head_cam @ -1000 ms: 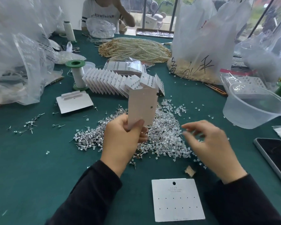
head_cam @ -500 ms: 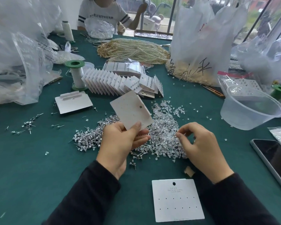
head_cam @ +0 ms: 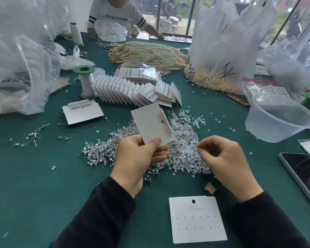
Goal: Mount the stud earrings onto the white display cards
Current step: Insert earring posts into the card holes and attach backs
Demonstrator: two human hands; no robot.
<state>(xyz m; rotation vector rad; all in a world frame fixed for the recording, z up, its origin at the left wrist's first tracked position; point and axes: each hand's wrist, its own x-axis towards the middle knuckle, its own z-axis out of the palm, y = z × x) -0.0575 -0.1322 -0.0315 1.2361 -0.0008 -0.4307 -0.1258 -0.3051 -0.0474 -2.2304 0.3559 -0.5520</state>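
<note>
My left hand [head_cam: 138, 158] pinches a white display card [head_cam: 151, 125] by its lower edge, back side up, tilted over the pile. A thin pin shows beside my thumb. My right hand [head_cam: 222, 158] hovers over the heap with thumb and forefinger pinched together; whatever sits between them is too small to make out. A heap of silver stud earrings [head_cam: 100, 153] and clear plastic backs [head_cam: 184, 127] covers the green table. Another empty card [head_cam: 197, 219] lies flat near the front edge. Finished cards [head_cam: 132, 90] stand in a fanned row behind.
A clear plastic tub [head_cam: 279, 119] stands at the right, a phone [head_cam: 304, 174] nearer me. A green-capped spool [head_cam: 86, 81] and a stack of cards [head_cam: 82, 113] lie at left. Plastic bags [head_cam: 16, 68] flank the table; pearl strands [head_cam: 150, 52] and a person sit at the far end.
The card in my left hand tipped from upright to leaning back and left. My right hand dipped to the clear backs, then lifted slightly with fingers pinched.
</note>
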